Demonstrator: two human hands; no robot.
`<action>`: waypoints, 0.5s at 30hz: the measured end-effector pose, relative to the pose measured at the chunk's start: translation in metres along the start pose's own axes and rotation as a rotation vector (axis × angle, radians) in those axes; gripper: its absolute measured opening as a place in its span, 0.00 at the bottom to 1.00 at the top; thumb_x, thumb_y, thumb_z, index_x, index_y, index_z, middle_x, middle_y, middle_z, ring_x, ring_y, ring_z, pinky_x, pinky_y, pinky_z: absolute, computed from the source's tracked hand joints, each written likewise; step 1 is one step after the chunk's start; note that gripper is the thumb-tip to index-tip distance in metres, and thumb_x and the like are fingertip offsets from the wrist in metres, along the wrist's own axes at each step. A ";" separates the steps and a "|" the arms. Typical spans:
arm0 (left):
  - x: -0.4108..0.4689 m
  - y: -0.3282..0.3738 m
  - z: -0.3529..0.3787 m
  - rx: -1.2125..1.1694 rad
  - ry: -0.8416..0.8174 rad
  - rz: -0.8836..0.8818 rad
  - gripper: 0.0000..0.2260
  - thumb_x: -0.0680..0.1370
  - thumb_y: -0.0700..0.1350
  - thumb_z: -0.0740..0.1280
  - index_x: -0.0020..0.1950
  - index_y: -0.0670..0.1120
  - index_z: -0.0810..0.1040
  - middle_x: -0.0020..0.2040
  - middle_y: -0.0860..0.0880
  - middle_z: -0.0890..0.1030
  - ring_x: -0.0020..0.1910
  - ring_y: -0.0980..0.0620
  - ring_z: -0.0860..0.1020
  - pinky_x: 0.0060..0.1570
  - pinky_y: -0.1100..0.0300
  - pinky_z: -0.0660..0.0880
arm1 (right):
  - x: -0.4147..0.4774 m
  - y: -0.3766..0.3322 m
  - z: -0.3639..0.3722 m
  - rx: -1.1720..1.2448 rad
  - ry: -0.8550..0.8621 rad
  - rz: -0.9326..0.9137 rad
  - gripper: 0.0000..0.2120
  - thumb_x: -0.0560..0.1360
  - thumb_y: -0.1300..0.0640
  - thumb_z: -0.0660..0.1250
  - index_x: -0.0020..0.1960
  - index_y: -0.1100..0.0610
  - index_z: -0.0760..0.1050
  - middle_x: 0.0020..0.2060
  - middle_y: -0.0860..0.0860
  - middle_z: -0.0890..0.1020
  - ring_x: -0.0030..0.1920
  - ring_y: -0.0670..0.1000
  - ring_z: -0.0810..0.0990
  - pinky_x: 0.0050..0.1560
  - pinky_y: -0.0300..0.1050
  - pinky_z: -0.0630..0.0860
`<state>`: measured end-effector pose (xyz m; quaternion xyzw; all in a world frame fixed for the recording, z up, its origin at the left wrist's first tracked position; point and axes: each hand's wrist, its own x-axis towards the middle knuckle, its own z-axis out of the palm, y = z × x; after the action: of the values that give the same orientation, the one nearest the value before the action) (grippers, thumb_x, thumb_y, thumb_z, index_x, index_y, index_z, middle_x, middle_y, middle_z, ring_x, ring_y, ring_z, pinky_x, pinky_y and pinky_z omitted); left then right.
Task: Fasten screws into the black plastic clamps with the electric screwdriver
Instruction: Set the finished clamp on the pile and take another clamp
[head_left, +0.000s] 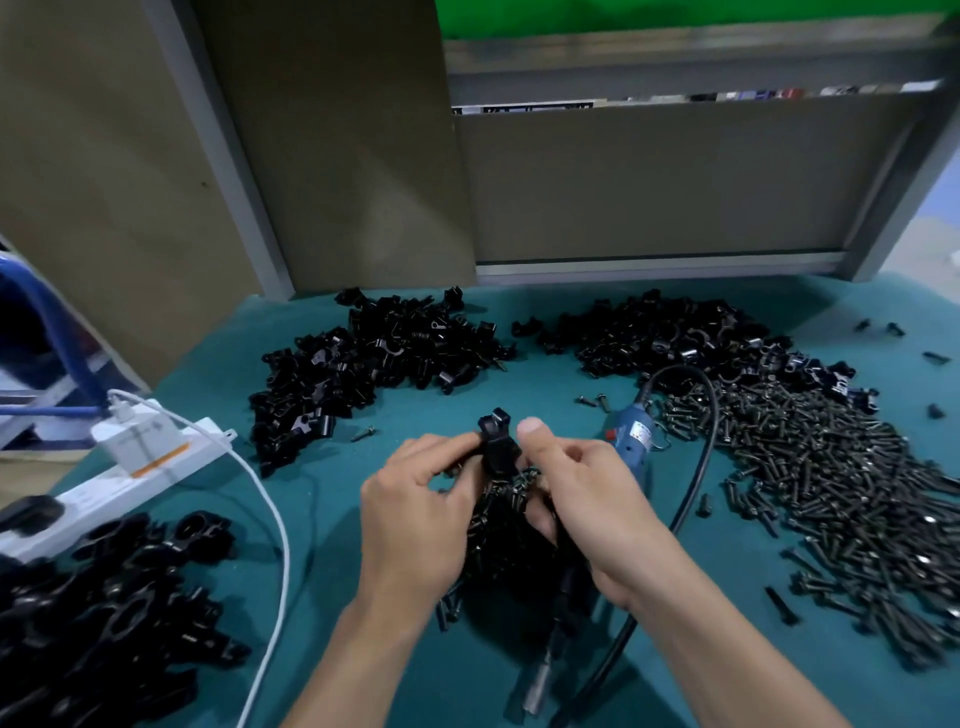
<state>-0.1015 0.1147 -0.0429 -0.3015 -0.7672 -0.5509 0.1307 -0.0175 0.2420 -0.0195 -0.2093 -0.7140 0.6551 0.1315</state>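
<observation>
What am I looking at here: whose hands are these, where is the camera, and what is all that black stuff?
No machine here: these are a person's two bare hands, filmed by a camera worn on their head, looking down. The left hand and right hand pinch one black clamp between them. On the teal table lie heaps of clamps, a spread of screws and the blue electric screwdriver, which runs beneath the right hand. A white power strip sits at left.
</observation>
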 end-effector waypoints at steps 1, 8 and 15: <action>-0.003 -0.003 0.002 0.065 0.039 0.081 0.12 0.74 0.37 0.77 0.52 0.52 0.89 0.43 0.64 0.83 0.47 0.62 0.80 0.49 0.74 0.72 | -0.001 0.002 -0.001 -0.015 -0.015 -0.012 0.18 0.76 0.34 0.68 0.38 0.46 0.83 0.22 0.49 0.72 0.25 0.50 0.66 0.30 0.43 0.64; -0.008 0.005 0.003 -0.238 -0.232 -0.128 0.29 0.69 0.34 0.67 0.61 0.63 0.84 0.63 0.64 0.82 0.67 0.63 0.77 0.70 0.62 0.71 | 0.000 0.008 -0.005 -0.037 -0.031 -0.071 0.11 0.78 0.56 0.75 0.37 0.47 0.82 0.22 0.51 0.73 0.23 0.48 0.65 0.27 0.41 0.63; -0.007 0.012 0.006 -0.702 -0.512 -0.331 0.26 0.66 0.40 0.71 0.61 0.61 0.85 0.69 0.53 0.81 0.70 0.56 0.77 0.71 0.55 0.74 | 0.002 0.011 -0.010 0.027 -0.080 -0.103 0.04 0.80 0.56 0.72 0.46 0.50 0.83 0.25 0.50 0.73 0.26 0.47 0.66 0.29 0.40 0.65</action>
<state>-0.0879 0.1205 -0.0402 -0.3272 -0.5796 -0.6985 -0.2628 -0.0134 0.2524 -0.0293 -0.1443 -0.7195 0.6649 0.1391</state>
